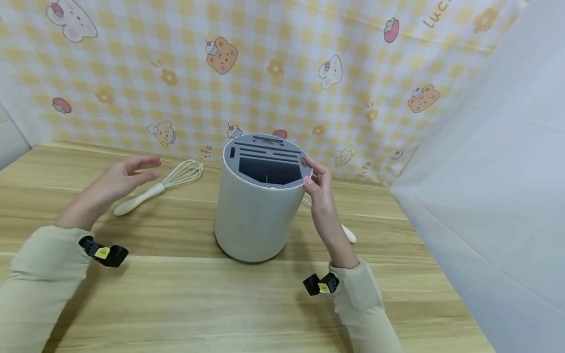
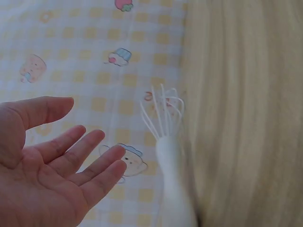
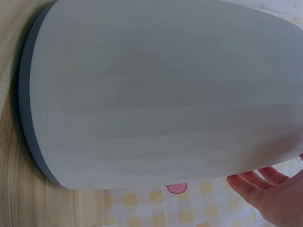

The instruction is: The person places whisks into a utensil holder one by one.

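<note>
A round white knife block stands upright on the table, its grey slotted top showing several narrow slots and one wide compartment. My right hand touches the right edge of this top with thumb and fingertips. In the right wrist view the block's side fills most of the picture, and the fingers lie against its upper end. My left hand hovers to the left with spread fingers, holding nothing. Near it lies a cream whisk, its wires pointing towards the block; the left wrist view shows this whisk's handle beyond the fingers.
Behind my right hand lies another whisk-like utensil, mostly hidden; its pale handle end shows beside my wrist. A yellow checked cloth hangs along the table's back edge. White sheeting borders the wooden table on the right.
</note>
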`<move>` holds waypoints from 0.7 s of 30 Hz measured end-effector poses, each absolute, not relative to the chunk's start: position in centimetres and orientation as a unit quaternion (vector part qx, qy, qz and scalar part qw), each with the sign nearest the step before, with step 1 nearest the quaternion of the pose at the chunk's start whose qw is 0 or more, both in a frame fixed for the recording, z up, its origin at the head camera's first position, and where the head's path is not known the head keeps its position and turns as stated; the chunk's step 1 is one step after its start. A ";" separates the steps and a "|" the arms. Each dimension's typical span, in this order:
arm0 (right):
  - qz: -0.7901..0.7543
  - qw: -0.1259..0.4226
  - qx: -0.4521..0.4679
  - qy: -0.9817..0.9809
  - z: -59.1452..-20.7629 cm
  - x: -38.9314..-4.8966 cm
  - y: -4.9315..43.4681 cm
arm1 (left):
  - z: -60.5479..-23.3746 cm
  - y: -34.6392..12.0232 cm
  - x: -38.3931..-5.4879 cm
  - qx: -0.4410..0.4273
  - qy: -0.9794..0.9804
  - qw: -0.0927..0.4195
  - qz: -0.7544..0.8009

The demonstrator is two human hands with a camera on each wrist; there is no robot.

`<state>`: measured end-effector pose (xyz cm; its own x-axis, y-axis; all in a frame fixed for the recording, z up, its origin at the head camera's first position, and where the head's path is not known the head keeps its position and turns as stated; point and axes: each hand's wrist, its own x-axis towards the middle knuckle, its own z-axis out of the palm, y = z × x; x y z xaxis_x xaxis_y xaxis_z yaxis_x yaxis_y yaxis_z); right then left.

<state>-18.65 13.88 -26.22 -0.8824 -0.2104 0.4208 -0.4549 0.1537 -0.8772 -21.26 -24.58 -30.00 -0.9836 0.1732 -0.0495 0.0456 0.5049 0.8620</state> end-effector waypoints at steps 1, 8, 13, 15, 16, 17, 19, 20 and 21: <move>0.610 0.100 0.220 -0.754 -26.3 -18.7 13.9 | -30.3 -24.7 -21.4 0.063 0.866 0.071 0.492; 0.608 0.102 0.219 -0.757 -26.4 -18.8 14.0 | -31.8 -25.2 -22.0 0.067 0.864 0.099 0.488; 0.607 0.102 0.217 -0.758 -26.4 -18.9 14.0 | -32.4 -25.4 -22.2 0.060 0.863 0.117 0.488; 0.608 0.101 0.219 -0.756 -26.4 -18.9 14.0 | -32.6 -25.4 -22.3 0.060 0.861 0.121 0.490; 0.609 0.101 0.221 -0.755 -26.4 -18.9 14.0 | -32.7 -25.4 -22.4 0.062 0.860 0.122 0.492; 0.609 0.100 0.221 -0.755 -26.3 -18.9 14.0 | -32.8 -25.4 -22.4 0.064 0.860 0.122 0.491; 0.608 0.101 0.221 -0.756 -26.4 -18.9 14.0 | -33.0 -25.5 -22.6 0.069 0.859 0.127 0.492; 0.608 0.100 0.220 -0.756 -26.3 -18.9 14.0 | -33.2 -25.5 -22.7 0.071 0.857 0.130 0.493; 0.608 0.100 0.220 -0.756 -26.3 -18.9 14.0 | -33.3 -25.5 -22.7 0.074 0.856 0.133 0.495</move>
